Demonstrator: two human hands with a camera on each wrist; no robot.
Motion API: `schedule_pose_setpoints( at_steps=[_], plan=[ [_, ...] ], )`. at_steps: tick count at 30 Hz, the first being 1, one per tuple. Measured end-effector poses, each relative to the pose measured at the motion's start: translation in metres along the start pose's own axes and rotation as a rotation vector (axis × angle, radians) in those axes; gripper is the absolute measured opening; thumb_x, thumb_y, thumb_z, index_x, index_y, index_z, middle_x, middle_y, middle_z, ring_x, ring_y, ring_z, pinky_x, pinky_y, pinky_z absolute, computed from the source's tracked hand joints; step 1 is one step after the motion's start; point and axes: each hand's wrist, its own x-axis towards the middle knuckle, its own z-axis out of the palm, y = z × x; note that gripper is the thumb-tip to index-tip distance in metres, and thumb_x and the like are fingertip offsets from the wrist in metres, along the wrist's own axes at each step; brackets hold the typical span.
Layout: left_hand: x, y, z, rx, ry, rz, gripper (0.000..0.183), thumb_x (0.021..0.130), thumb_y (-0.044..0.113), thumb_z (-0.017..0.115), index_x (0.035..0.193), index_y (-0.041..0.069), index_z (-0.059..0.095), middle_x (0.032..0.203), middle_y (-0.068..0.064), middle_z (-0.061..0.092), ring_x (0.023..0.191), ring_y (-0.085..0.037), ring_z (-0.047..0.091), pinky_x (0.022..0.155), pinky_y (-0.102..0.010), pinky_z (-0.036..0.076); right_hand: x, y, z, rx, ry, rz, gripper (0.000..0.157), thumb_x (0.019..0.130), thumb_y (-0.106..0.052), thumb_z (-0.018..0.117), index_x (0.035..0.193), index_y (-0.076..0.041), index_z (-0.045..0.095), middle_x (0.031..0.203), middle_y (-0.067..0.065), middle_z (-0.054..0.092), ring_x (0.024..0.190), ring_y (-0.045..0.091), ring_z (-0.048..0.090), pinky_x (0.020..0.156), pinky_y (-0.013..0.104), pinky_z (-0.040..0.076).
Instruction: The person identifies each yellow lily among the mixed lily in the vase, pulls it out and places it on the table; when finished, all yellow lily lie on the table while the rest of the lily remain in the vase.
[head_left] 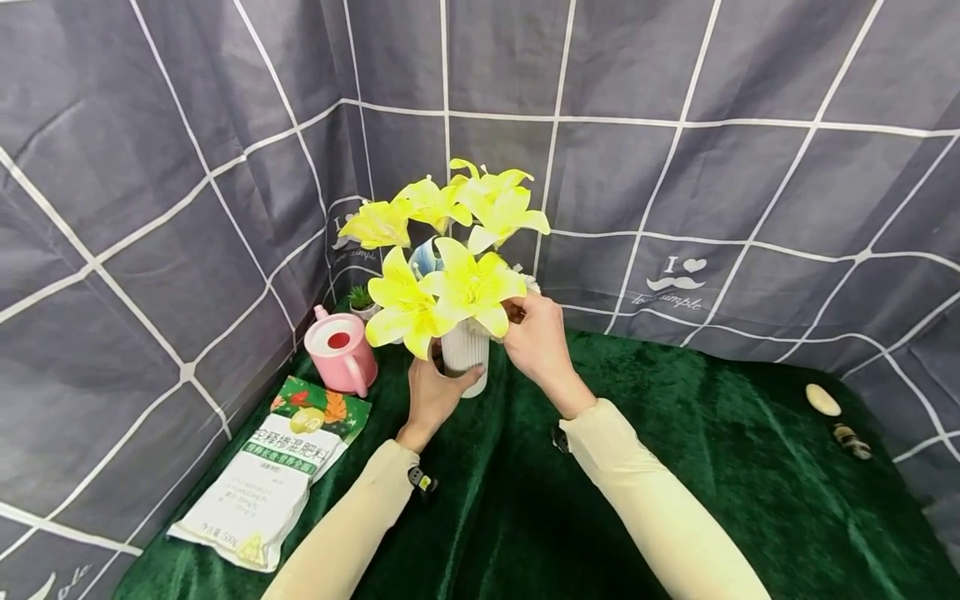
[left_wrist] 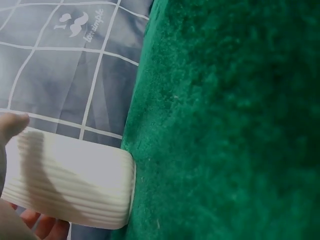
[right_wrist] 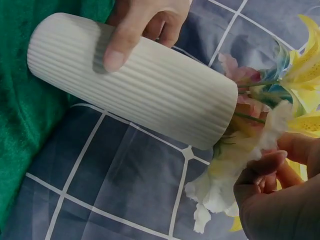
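A white ribbed vase [head_left: 468,358] stands on the green cloth, filled with yellow lilies [head_left: 474,287]. My left hand [head_left: 435,393] holds the vase from the left, its thumb across the ribbed front and its fingers behind, as the right wrist view also shows. Up at the rim, the bent fingers of my right hand [head_left: 538,340] pinch at a white flower [right_wrist: 217,185] with ruffled petals, which hangs over the vase's mouth. Pink blooms [right_wrist: 239,72] and a blue one [head_left: 425,258] show among the lilies.
Left of the vase are a pink watering can [head_left: 337,367], a small potted succulent [head_left: 361,297] and a white-and-green fertilizer bag [head_left: 258,487] lying flat. A pale stone [head_left: 822,400] and a striped one [head_left: 852,442] lie far right. Grey checked curtain [head_left: 615,183] hangs behind.
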Motion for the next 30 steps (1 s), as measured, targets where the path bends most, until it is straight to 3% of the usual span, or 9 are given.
schedule_pose_setpoints(
  at_steps=[7,15,19,30],
  plan=[
    [0.000,0.000,0.002,0.015,-0.004,-0.041,0.078,0.077,0.025,0.089,0.141,0.015,0.046,0.126,-0.013,0.061,0.113,-0.030,0.066,0.095,-0.049,0.059,0.001,0.000,0.009,0.005,0.064,-0.044,0.014,0.088,-0.020,0.079,0.084,-0.007,0.074,0.080,0.010,0.067,0.072,0.022,0.064,0.065,0.029,0.050],
    [0.000,0.001,0.002,0.023,-0.001,-0.049,0.074,0.077,0.025,0.089,0.138,0.013,0.049,0.122,-0.015,0.063,0.109,-0.032,0.067,0.093,-0.048,0.059,0.003,0.003,0.018,-0.031,0.038,-0.086,0.018,0.084,-0.026,0.082,0.085,-0.008,0.077,0.069,0.010,0.069,0.071,0.025,0.066,0.066,0.036,0.054],
    [-0.001,0.000,0.003,0.021,0.004,-0.043,0.075,0.078,0.024,0.089,0.139,0.014,0.048,0.124,-0.014,0.062,0.110,-0.030,0.067,0.094,-0.048,0.059,0.004,0.003,0.021,-0.019,0.041,-0.110,0.016,0.088,-0.023,0.079,0.085,-0.007,0.077,0.074,0.012,0.073,0.077,0.029,0.069,0.070,0.042,0.057],
    [-0.002,-0.002,0.005,0.066,0.047,-0.054,0.076,0.071,0.023,0.093,0.135,0.014,0.053,0.123,-0.013,0.063,0.112,-0.029,0.065,0.095,-0.045,0.059,0.002,0.000,0.016,-0.005,0.036,-0.099,0.024,0.089,-0.022,0.077,0.110,-0.010,0.074,0.103,0.011,0.076,0.100,0.030,0.070,0.088,0.045,0.059]
  ],
)
